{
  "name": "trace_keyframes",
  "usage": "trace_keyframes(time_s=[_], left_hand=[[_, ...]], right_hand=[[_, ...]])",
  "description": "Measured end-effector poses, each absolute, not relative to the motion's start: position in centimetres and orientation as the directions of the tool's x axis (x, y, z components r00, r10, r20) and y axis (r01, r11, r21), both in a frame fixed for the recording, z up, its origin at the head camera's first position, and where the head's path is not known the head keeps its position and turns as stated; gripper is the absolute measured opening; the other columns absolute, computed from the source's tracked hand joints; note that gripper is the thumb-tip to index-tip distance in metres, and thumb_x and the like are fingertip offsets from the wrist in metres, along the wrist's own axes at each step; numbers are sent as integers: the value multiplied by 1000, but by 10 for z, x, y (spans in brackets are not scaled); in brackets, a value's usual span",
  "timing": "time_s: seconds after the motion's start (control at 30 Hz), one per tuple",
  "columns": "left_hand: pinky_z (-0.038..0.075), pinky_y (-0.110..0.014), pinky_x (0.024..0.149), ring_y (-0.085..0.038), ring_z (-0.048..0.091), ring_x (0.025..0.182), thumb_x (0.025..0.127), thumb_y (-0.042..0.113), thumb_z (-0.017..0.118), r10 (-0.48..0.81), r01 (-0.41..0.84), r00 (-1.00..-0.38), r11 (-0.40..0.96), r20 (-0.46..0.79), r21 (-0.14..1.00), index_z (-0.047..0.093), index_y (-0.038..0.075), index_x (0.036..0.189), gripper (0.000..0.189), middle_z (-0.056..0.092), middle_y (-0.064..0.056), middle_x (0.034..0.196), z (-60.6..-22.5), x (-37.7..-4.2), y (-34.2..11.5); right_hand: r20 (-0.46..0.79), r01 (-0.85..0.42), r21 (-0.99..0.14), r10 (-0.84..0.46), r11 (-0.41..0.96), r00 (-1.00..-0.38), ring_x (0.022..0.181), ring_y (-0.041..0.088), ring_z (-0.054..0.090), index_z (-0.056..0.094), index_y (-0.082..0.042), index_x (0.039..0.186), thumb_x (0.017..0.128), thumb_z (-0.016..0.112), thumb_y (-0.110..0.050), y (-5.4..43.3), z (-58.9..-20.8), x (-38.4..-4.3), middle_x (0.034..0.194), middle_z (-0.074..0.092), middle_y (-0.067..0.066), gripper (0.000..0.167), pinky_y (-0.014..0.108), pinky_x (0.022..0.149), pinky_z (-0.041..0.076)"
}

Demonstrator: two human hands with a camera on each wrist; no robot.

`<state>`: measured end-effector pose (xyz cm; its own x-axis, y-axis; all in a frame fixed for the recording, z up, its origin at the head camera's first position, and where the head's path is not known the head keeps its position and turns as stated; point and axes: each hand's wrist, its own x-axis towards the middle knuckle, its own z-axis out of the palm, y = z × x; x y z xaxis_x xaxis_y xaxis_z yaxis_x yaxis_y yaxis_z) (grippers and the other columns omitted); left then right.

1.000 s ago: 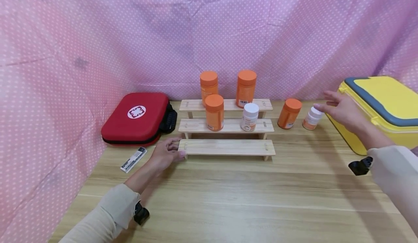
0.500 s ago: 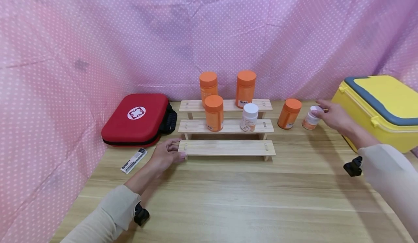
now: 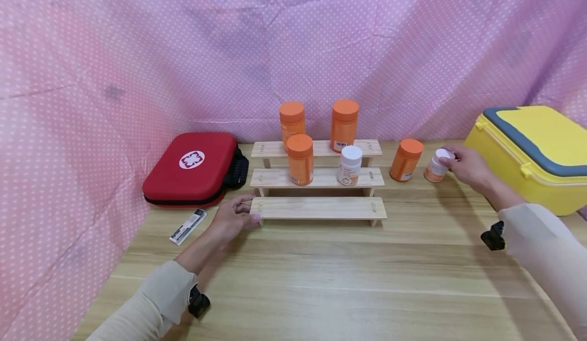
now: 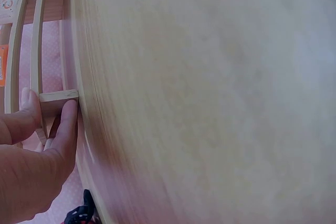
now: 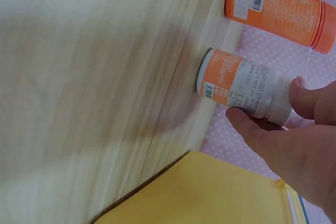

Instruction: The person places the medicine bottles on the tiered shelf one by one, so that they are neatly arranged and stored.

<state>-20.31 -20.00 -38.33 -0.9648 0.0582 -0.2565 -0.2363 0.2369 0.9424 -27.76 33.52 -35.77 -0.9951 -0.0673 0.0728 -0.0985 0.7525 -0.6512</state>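
My right hand (image 3: 469, 167) holds a small white pill bottle (image 3: 436, 166) with an orange label; in the right wrist view the thumb lies on its cap and a finger against its side. The bottle (image 5: 236, 82) stands upright on the table. An orange bottle (image 3: 406, 159) is just to its left. At the left end of a three-tier wooden stand (image 3: 316, 208), my left hand (image 3: 231, 217) pinches the lowest tier by its leg. Two orange bottles (image 3: 343, 127) are on the top tier; one orange bottle (image 3: 300, 160) and a white bottle (image 3: 350, 165) share the middle tier.
A red first-aid case (image 3: 192, 167) lies on the left, with a small white packet (image 3: 188, 226) in front of it. The yellow box (image 3: 527, 152) with a grey-trimmed lid stands right behind my right hand. A pink dotted curtain (image 3: 293, 40) hangs along the back.
My right hand has moved left and down onto the small white bottle and closed its fingers on it. The yellow box appears shifted slightly. My left hand stays at the stand's end.
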Motion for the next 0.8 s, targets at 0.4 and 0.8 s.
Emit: trace_keyframes(time_s=[0.4,0.8], left_hand=[[58,-33,78,-16,63,88,84,-10,67,62,-231,-966,235,-252,944,42,-1,141,62,59,-25,116,-383,-202,-199],[59,-31,76,-15,64,84,83,-12,67,54,-230,-968,210,-246,950,42,-3,141,63,60,-24,112,-383,-203,-199]], right_hand=[[228,-236,-618,-115,750,-967,78,-12,45,55,13,122,95,59,-5,339,-348,-247,108,58,34,33,6,60,41],[234,-347,-635,-256,691,-938,83,-7,56,59,5,125,88,68,-2,318,-304,-191,99,59,-23,38,9,65,50]])
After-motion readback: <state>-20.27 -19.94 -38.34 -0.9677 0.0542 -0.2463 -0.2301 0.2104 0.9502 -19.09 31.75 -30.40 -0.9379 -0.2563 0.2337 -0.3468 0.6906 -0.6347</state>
